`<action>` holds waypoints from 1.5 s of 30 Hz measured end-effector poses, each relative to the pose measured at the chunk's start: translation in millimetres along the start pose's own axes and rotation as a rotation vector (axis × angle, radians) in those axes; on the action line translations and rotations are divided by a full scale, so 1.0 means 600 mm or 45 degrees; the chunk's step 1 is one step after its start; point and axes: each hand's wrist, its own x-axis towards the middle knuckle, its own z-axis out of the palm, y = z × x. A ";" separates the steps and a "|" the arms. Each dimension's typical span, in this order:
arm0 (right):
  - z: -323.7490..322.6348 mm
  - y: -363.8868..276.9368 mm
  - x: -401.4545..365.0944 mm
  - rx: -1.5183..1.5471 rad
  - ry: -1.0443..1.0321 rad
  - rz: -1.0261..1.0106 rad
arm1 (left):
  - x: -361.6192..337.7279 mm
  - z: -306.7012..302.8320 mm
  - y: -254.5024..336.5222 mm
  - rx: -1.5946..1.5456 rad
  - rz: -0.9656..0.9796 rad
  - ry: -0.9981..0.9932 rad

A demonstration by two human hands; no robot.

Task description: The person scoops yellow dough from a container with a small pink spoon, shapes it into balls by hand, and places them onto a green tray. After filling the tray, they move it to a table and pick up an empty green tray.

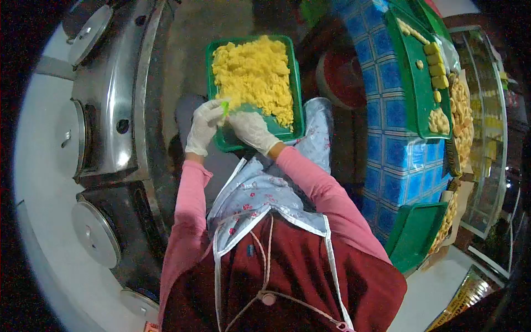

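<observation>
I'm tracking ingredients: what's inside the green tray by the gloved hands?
A crumbly yellow mass, with some bare bottom of the tray showing. Whatever lies under the mass is hidden.

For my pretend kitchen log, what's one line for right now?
left hand: small green item at fingers, grip unclear | right hand: beside left, over green tray | yellow mixture: crumbly, heaped in tray

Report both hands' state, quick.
Left gloved hand: closed on a small bright-green object.
Right gloved hand: fingers curled by the yellow crumbly mixture; whether it grips anything can't be told.
</observation>
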 end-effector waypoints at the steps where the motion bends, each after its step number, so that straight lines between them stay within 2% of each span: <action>1: 0.000 -0.002 0.016 0.025 0.027 0.034 | 0.000 -0.002 0.002 0.005 0.008 0.003; 2: -0.001 -0.004 0.026 0.007 -0.012 0.147 | 0.000 -0.005 -0.002 0.008 0.014 0.000; 5: 0.032 0.011 0.048 -0.021 -0.008 0.206 | 0.005 -0.005 -0.007 -0.035 0.014 -0.023; 9: 0.038 0.016 0.063 0.043 0.169 0.339 | 0.001 -0.004 -0.005 0.019 0.010 -0.015; 10: 0.036 0.018 0.058 0.051 0.280 0.314 | 0.000 -0.002 -0.003 0.031 0.016 -0.015; 14: 0.031 0.018 0.060 0.012 0.264 0.521 | -0.001 -0.008 -0.010 0.109 0.018 -0.003; 17: 0.031 0.031 0.040 0.033 0.284 0.589 | 0.000 -0.015 -0.012 0.025 -0.007 0.000; 21: 0.005 0.048 0.004 0.069 0.506 0.243 | 0.001 -0.004 -0.009 0.057 0.013 0.030; 24: -0.043 0.037 0.015 0.010 0.418 0.434 | 0.005 -0.002 -0.006 0.057 0.023 -0.004; 29: 0.000 0.053 0.035 -0.036 0.297 0.337 | 0.007 -0.001 -0.012 0.021 0.013 0.037; 31: -0.026 0.047 0.039 0.022 0.237 0.293 | 0.006 -0.004 -0.014 0.198 0.041 0.070; 34: -0.062 0.063 0.017 0.040 0.082 0.289 | 0.003 0.003 0.002 0.255 0.094 0.074; 37: -0.059 0.069 0.058 -0.042 0.456 0.198 | 0.007 0.006 -0.008 0.279 0.143 0.047; 39: -0.049 0.052 0.067 -0.038 0.288 0.324 | 0.004 -0.001 -0.009 0.204 0.100 -0.002; 40: -0.037 0.047 0.066 -0.007 0.182 0.393 | -0.001 0.002 -0.007 0.583 0.258 0.005; 41: -0.030 0.044 0.072 0.016 0.087 0.454 | -0.001 0.002 -0.012 0.437 0.186 0.040; 42: -0.029 0.045 0.062 -0.035 0.167 0.359 | 0.000 0.005 -0.008 0.400 0.166 0.040; 45: -0.056 0.069 0.039 -0.112 0.084 0.248 | -0.003 -0.001 -0.010 0.296 0.113 0.034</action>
